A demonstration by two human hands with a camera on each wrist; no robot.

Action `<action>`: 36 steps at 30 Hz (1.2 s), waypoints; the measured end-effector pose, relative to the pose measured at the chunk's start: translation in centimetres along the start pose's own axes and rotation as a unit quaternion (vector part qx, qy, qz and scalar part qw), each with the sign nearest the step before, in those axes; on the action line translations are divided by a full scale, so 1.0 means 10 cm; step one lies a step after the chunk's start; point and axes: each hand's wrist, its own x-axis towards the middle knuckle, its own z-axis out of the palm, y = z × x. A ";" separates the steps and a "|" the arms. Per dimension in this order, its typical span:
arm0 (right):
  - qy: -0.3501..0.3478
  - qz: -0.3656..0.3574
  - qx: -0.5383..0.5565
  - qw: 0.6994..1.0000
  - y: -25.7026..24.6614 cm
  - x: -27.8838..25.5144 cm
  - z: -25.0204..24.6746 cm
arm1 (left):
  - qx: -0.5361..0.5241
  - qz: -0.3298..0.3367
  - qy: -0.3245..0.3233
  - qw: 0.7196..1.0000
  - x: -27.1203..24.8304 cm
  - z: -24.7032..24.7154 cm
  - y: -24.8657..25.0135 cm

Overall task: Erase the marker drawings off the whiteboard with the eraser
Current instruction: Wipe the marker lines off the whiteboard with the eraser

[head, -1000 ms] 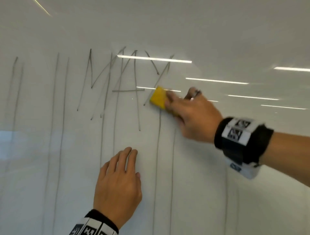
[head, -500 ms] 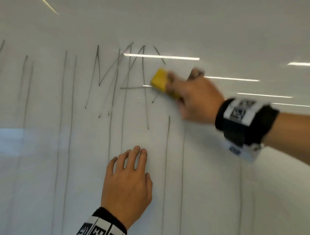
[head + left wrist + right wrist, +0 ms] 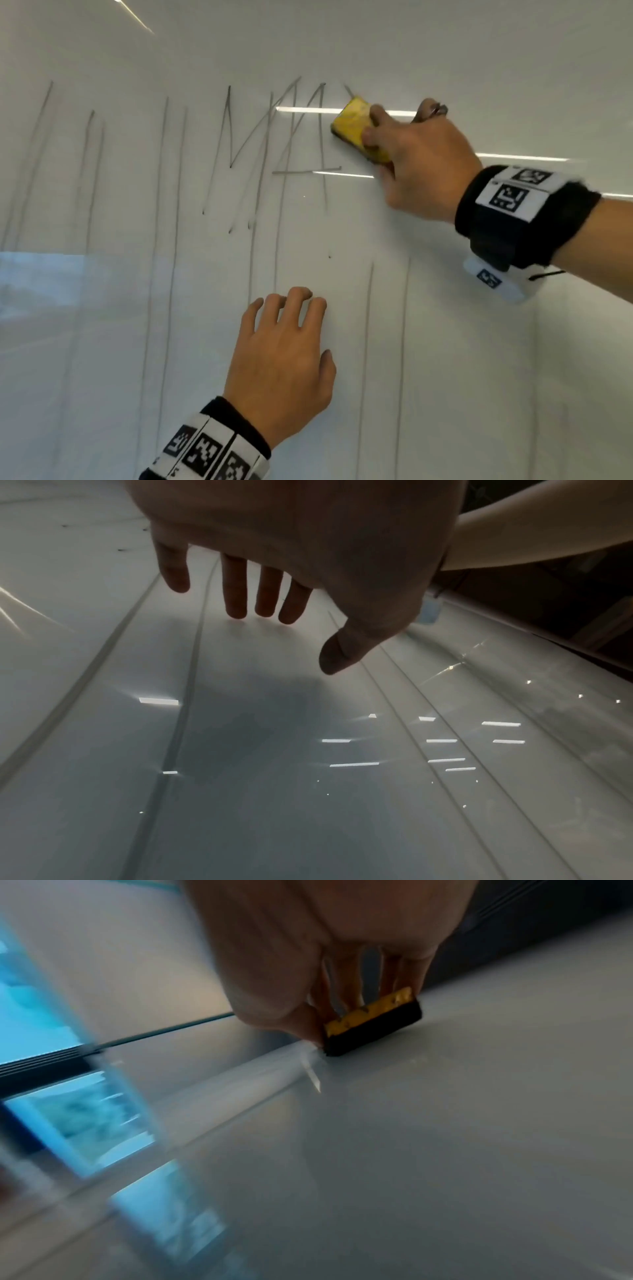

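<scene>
Glossy whiteboard (image 3: pixel 445 342) fills the view; right hand (image 3: pixel 421 164) pinches the yellow eraser (image 3: pixel 356 126) against the marker drawings (image 3: pixel 260 147) (blank board beyond), left hand (image 3: pixel 281 363) spread flat below.

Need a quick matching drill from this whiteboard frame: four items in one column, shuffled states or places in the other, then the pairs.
Column 1
1. eraser
2. left hand
3. right hand
4. marker lines

Column 2
A. fingers resting on the whiteboard, holding nothing
B. yellow top, dark pad against the board
C. grey strokes left of the eraser, not yet wiped
D. gripping the eraser near the top of the drawing

Pairs: 1-B, 2-A, 3-D, 4-C
</scene>
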 end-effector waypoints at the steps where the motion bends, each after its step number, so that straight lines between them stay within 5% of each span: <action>1: -0.018 -0.051 0.017 0.998 -0.19 -0.18 0.06 | -0.011 0.004 0.010 1.000 0.01 -0.04 -0.05; 4: -0.066 -0.209 0.069 0.973 -0.58 -0.71 0.19 | -0.030 -0.012 0.052 0.998 0.07 -0.15 -0.29; 7: -0.094 -0.242 0.061 0.964 -0.55 -0.71 0.16 | -0.034 -0.047 0.083 0.995 0.11 -0.19 -0.65; 10: -0.005 -0.065 0.048 0.997 -0.14 -0.12 -0.03 | -0.011 -0.066 0.071 0.995 0.11 -0.19 -0.99; 13: 0.029 0.151 -0.012 0.988 0.26 0.41 -0.29 | 0.010 -0.067 0.046 0.997 0.04 -0.20 -1.21; 15: 0.023 0.185 -0.006 0.982 0.15 0.49 -0.27 | 0.009 -0.061 0.030 0.998 -0.01 -0.19 -1.34; 17: 0.021 0.118 0.022 0.993 -0.18 0.37 -0.14 | 0.005 -0.048 0.014 0.999 -0.03 -0.14 -1.44; 19: 0.018 -0.026 0.061 0.998 -0.63 0.06 0.07 | 0.006 -0.041 -0.001 0.999 -0.05 -0.09 -1.49; 21: -0.014 -0.161 0.054 0.985 -0.93 -0.28 0.21 | 0.011 -0.037 -0.010 0.999 -0.06 -0.05 -1.49; 23: -0.055 -0.215 0.038 0.974 -0.93 -0.33 0.21 | 0.014 -0.030 -0.010 0.999 -0.06 -0.03 -1.49; 25: -0.036 -0.172 0.024 0.984 -0.67 -0.07 0.17 | 0.017 -0.026 -0.010 0.999 -0.05 -0.02 -1.49; 28: 0.057 0.039 -0.014 0.998 -0.12 0.56 -0.09 | 0.017 -0.024 -0.016 0.999 -0.02 -0.05 -1.49; 31: 0.026 0.181 -0.031 0.983 0.04 0.90 -0.20 | 0.018 -0.020 -0.017 1.000 0.00 -0.08 -1.49; 33: 0.016 0.153 -0.018 0.988 -0.22 0.86 -0.12 | 0.020 -0.016 -0.022 0.999 0.00 -0.07 -1.50; 36: -0.009 -0.026 0.069 0.997 -0.93 0.37 0.10 | 0.017 -0.013 -0.018 1.000 0.01 -0.06 -1.51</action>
